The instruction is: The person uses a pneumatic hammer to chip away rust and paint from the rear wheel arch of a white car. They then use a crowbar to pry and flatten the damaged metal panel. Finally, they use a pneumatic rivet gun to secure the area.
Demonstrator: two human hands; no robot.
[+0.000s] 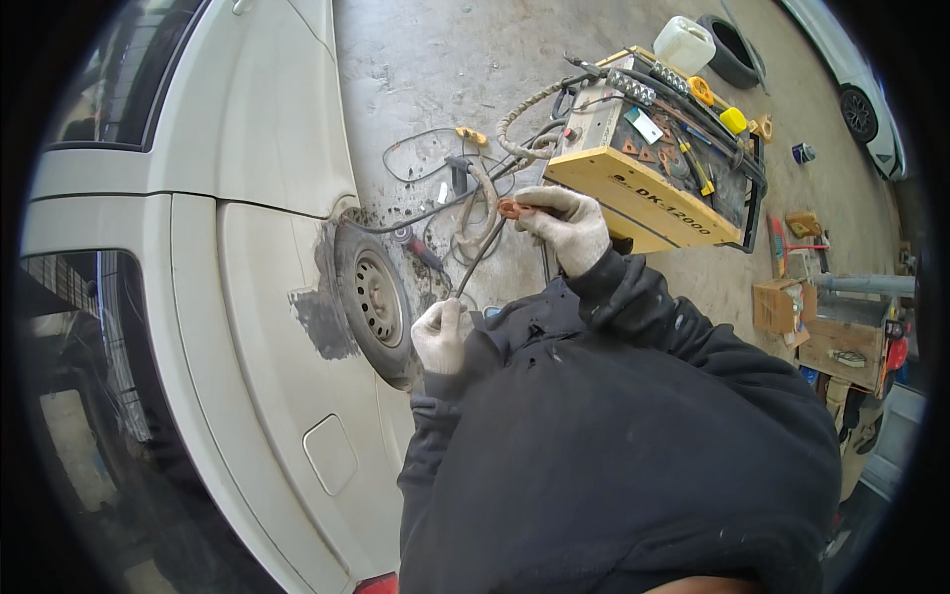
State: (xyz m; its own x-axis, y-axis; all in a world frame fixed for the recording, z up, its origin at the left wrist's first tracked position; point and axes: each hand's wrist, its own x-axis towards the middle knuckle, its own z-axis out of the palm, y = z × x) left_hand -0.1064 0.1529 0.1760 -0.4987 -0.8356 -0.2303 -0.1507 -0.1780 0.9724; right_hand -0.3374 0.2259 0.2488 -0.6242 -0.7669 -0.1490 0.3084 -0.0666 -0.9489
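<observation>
Both of my hands wear white work gloves. My right hand (569,230) pinches a small copper-coloured metal piece (511,209) between thumb and fingers, near the corner of a yellow-sided machine (633,203). Lower and to the left, my left hand (441,337) is closed around a thin dark cable or rod (480,259). Its upper end runs up toward the copper piece; whether the two join I cannot tell. A sleeved thick cable (489,193) loops down from the machine just behind my hands.
To the left stands a pale car with a steel wheel (376,297) and a dark patch (325,322) on its wheel arch. An angle grinder (424,249) and cables lie on the floor. Tools cover the machine's top. Beyond are a white canister (684,45), a tyre (727,51) and a cardboard box (782,305).
</observation>
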